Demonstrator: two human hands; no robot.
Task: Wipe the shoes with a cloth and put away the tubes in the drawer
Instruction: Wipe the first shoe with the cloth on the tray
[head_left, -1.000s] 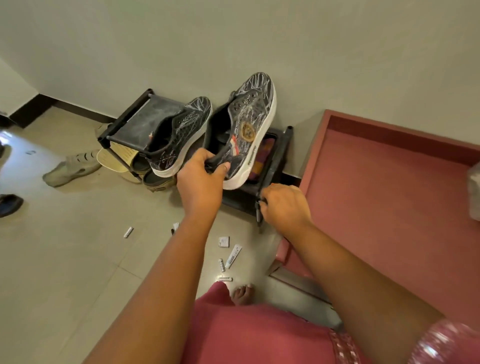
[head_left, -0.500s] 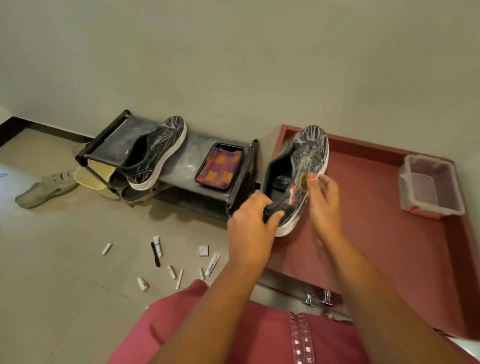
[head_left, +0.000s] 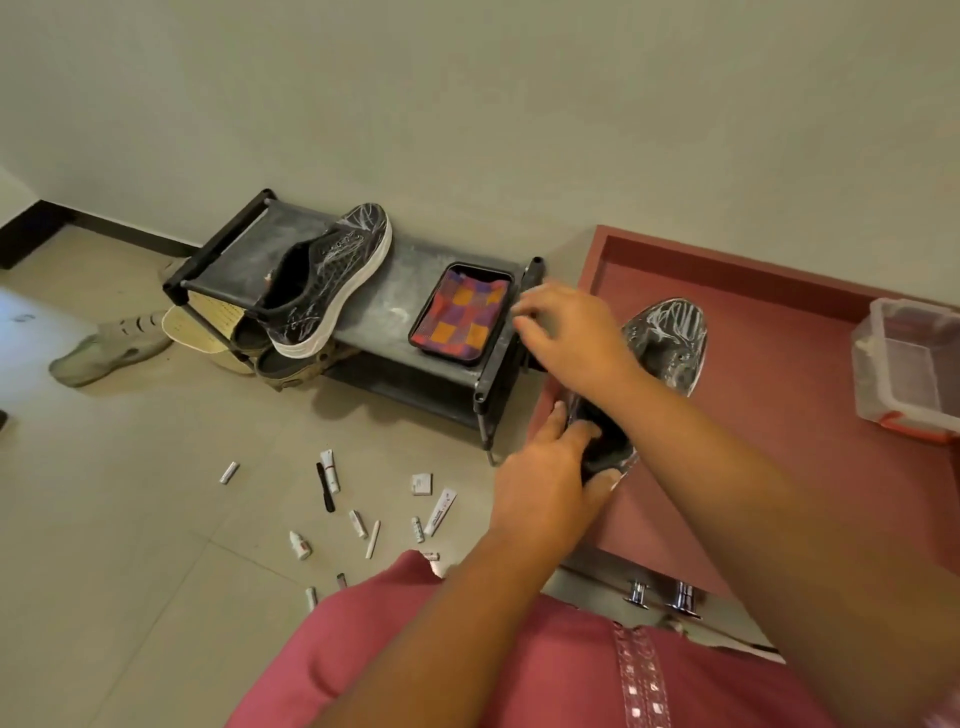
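Note:
A dark patterned shoe (head_left: 667, 338) lies on the red drawer floor (head_left: 779, 415), toe pointing away. My left hand (head_left: 545, 483) grips its heel opening. My right hand (head_left: 569, 332) reaches left across the shoe toward a black tray (head_left: 498, 332) holding a purple and orange checked cloth (head_left: 462, 317); its fingers are loosely bent and hold nothing. The tray sits on a black shoe rack (head_left: 384, 291). The second matching shoe (head_left: 327, 286) rests on the rack's left side. Several small tubes (head_left: 332, 470) lie scattered on the tiled floor.
A clear plastic box (head_left: 909, 364) stands at the drawer's far right. Sandals (head_left: 104, 348) and other footwear sit under and left of the rack. The drawer's metal handles (head_left: 660, 595) are near my body. A wall runs behind everything.
The shoe moved from the rack over to the drawer and now lies flat on its floor. My right hand left the shoe and moved left toward the cloth tray.

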